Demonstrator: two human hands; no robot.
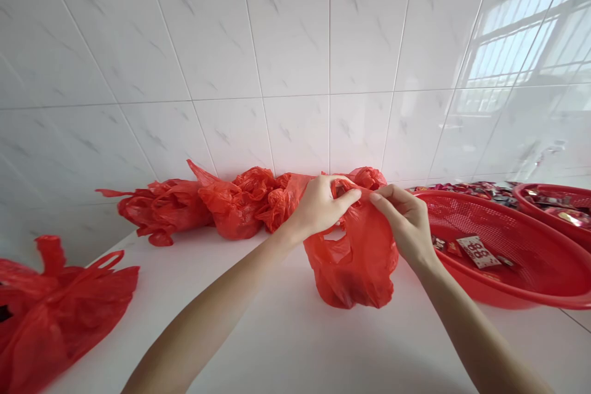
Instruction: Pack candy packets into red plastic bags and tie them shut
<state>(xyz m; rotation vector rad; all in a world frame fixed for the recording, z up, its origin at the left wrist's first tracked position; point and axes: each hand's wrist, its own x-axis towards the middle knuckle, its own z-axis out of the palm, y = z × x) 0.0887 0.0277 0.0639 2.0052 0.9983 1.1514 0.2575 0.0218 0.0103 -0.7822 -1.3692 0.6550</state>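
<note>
Red thin plastic bag (355,271), just beside the round red plastic basket (530,286), stands upright because left hand (318,206) and right hand (405,221) pinch its top.

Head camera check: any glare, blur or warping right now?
Head view: bright, even daylight; a window reflection glares on the glossy white wall tiles at upper right; tile lines splay with wide-angle distortion; the left hand, right hand and the crumpled red plastic bag they pinch look sharp; shadows on the white counter are faint.
</note>
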